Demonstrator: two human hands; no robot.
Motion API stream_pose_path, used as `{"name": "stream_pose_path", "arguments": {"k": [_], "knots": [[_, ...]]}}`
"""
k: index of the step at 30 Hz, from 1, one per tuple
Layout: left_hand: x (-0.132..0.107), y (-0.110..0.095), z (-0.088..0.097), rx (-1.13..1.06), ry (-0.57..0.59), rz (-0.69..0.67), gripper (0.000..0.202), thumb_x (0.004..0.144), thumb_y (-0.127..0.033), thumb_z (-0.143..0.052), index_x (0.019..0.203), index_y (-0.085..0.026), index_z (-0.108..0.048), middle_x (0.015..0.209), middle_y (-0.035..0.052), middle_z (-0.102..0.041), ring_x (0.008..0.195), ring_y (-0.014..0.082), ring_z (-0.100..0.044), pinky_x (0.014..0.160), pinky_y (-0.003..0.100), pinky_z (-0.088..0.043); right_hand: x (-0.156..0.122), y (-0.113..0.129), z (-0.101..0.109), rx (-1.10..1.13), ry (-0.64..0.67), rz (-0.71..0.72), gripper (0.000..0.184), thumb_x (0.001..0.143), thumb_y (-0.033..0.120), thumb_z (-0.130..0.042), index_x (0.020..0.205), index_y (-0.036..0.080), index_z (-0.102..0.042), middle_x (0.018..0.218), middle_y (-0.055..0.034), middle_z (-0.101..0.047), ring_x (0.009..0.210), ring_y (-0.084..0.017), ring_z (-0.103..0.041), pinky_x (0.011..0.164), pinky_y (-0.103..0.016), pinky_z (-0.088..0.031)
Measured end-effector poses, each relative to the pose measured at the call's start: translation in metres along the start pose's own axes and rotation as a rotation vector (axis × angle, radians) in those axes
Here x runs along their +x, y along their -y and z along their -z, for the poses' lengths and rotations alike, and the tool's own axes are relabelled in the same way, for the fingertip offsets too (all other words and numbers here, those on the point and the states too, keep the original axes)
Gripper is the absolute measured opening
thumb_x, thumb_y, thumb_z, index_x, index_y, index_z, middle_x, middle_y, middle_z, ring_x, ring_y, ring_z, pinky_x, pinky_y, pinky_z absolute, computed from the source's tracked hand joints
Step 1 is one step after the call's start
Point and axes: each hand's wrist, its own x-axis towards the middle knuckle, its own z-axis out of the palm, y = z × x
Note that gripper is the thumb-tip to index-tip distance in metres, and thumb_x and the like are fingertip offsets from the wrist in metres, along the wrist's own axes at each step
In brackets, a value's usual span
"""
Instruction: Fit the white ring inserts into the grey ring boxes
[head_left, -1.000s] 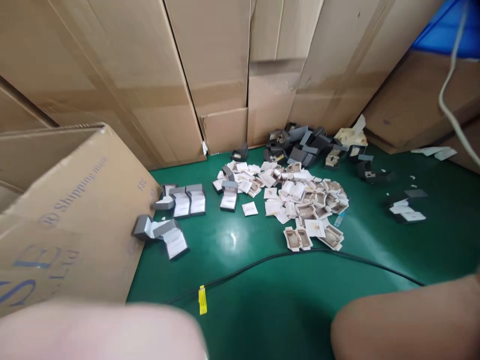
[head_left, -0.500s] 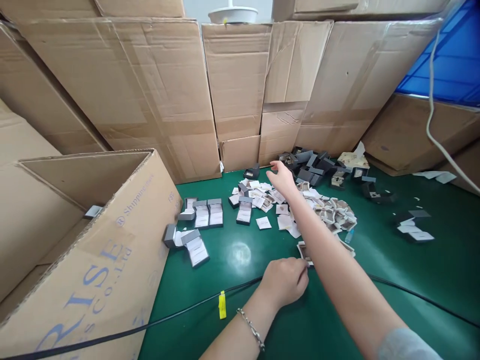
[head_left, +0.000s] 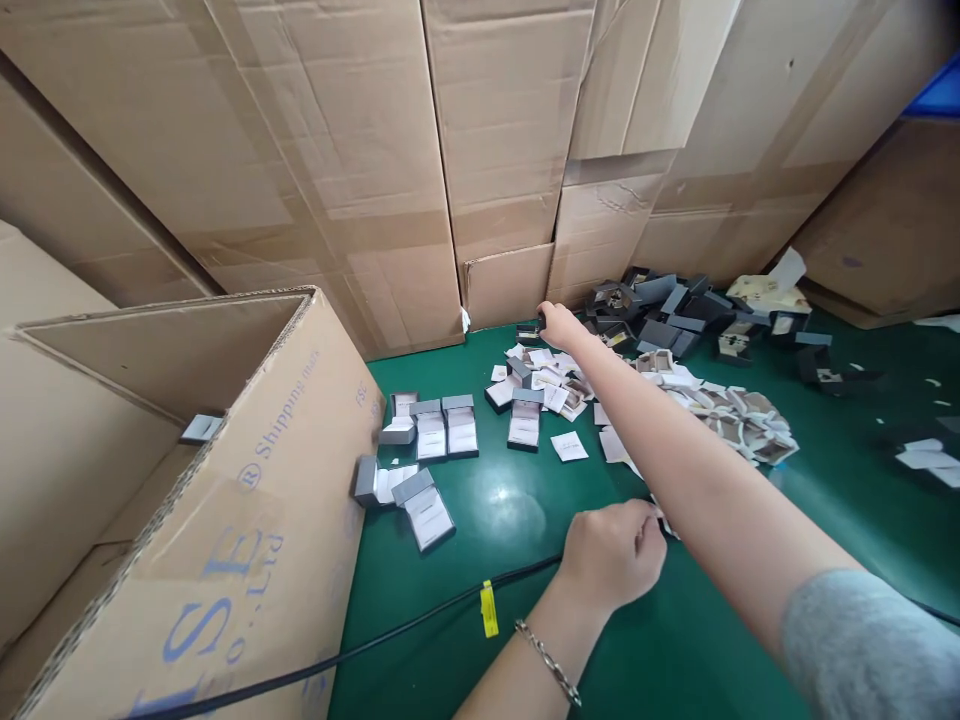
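My right hand (head_left: 561,327) reaches to the far side of the table, its fingers closed around the edge of a small black jewelry box (head_left: 527,334). Much of that box is hidden behind the fingers. Nearer to me, my left hand (head_left: 615,550), with a chain bracelet at the wrist, is closed low over the table. A bit of white shows at its fingertips; what it holds is mostly covered by my right forearm. White cards and papers (head_left: 555,380) lie heaped below my right hand. Open grey boxes with white linings (head_left: 460,428) stand to the left.
A large open carton (head_left: 300,480) stands at left, with a grey-white box inside. Dark boxes (head_left: 675,310) are piled at the back right, beside a heap of white inserts (head_left: 742,415). A black cable (head_left: 420,610) crosses the green table (head_left: 495,510). Tall cartons (head_left: 510,130) wall the back.
The view has tilted down and shifted left. My right hand has moved left to the black box, and its spread fingers have closed. My left hand stays closed near the same spot.
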Motion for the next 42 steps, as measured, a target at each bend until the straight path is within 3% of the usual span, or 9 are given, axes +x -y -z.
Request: {"name": "stream_pose_path", "arguments": {"k": [6,10,14,17,21,24,31,36,42], "knots": [[0.014,0.000,0.006,-0.401,-0.134,0.355,0.027,0.083,-0.026,-0.038,0.083,-0.016,-0.063,0.048,-0.0035,-0.041,0.044,0.0058,-0.034,0.045,0.020,-0.027,0.005,-0.007,-0.002,0.019,-0.019,0.095,0.037,0.069,0.008,-0.056,0.104,0.014,-0.047,0.108,-0.0119,-0.051,0.095,-0.022,-0.053,0.086,-0.035,-0.043],[0.018,0.001,0.010,-0.504,-0.162,0.451,0.027,0.084,-0.031,-0.040,0.088,-0.015,-0.061,0.053,-0.0032,-0.046,0.043,0.0038,-0.036,0.044,0.018,-0.027,-0.006,-0.002,0.007,0.079,-0.104,0.083,0.039,0.073,0.011,-0.055,0.110,0.016,-0.043,0.116,-0.0124,-0.046,0.101,-0.023,-0.052,0.090,-0.038,-0.042],[0.023,0.003,0.017,-0.656,-0.157,0.431,0.040,0.082,-0.040,-0.045,0.116,-0.019,-0.048,0.075,-0.0007,-0.054,0.048,0.0033,-0.043,0.044,0.016,-0.034,-0.059,0.006,0.027,0.220,-0.456,0.132,0.047,0.076,0.022,-0.056,0.118,0.018,-0.037,0.117,-0.0106,-0.044,0.112,-0.025,-0.046,0.097,-0.042,-0.038],[0.028,0.006,0.024,-0.847,-0.205,0.456,0.062,0.082,-0.052,-0.044,0.135,-0.025,-0.025,0.091,0.0028,-0.054,0.060,0.0059,-0.052,0.043,0.015,-0.038,-0.132,0.017,0.038,0.301,-0.543,0.126,0.047,0.076,0.028,-0.056,0.118,0.021,-0.037,0.111,-0.0083,-0.048,0.108,-0.025,-0.048,0.091,-0.045,-0.043],[0.030,0.011,0.032,-0.935,-0.310,0.446,0.063,0.080,-0.057,-0.045,0.133,-0.029,-0.026,0.079,-0.0018,-0.051,0.049,0.0037,-0.044,0.036,0.014,-0.026,-0.222,0.027,0.028,0.344,-0.438,0.235,0.038,0.075,0.024,-0.060,0.110,0.024,-0.044,0.108,-0.0077,-0.050,0.100,-0.023,-0.053,0.081,-0.037,-0.050],[0.028,0.013,0.032,-0.936,-0.387,0.484,0.052,0.080,-0.053,-0.048,0.122,-0.024,-0.042,0.075,-0.0017,-0.053,0.050,0.0038,-0.045,0.041,0.014,-0.031,-0.254,0.027,0.010,0.349,-0.424,0.248,0.031,0.078,0.023,-0.059,0.105,0.024,-0.045,0.108,-0.0088,-0.051,0.103,-0.024,-0.052,0.083,-0.038,-0.049],[0.026,0.012,0.032,-0.814,-0.565,0.617,0.037,0.080,-0.047,-0.050,0.102,-0.018,-0.055,0.075,0.0002,-0.059,0.061,0.0088,-0.054,0.050,0.017,-0.040,-0.266,0.006,0.009,0.325,-0.254,0.486,0.036,0.085,0.032,-0.050,0.119,0.024,-0.041,0.112,-0.0102,-0.057,0.104,-0.024,-0.056,0.082,-0.040,-0.049],[0.033,0.014,0.040,-0.807,-0.449,0.613,0.044,0.077,-0.051,-0.053,0.107,-0.020,-0.053,0.061,-0.0038,-0.050,0.043,0.0051,-0.041,0.036,0.016,-0.029,-0.258,-0.030,0.030,-0.064,-0.359,0.186,0.021,0.085,0.027,-0.045,0.100,0.025,-0.059,0.113,-0.0096,-0.060,0.102,-0.031,-0.055,0.088,-0.059,-0.038],[0.031,0.026,0.043,-0.818,-0.395,0.631,0.044,0.078,-0.052,-0.049,0.107,-0.020,-0.050,0.060,-0.0051,-0.047,0.040,0.0043,-0.039,0.033,0.016,-0.031,-0.257,-0.045,0.035,-0.383,-0.050,0.130,0.020,0.084,0.028,-0.049,0.090,0.024,-0.067,0.136,-0.0108,-0.043,0.117,-0.038,-0.043,0.089,-0.078,-0.018]]}}
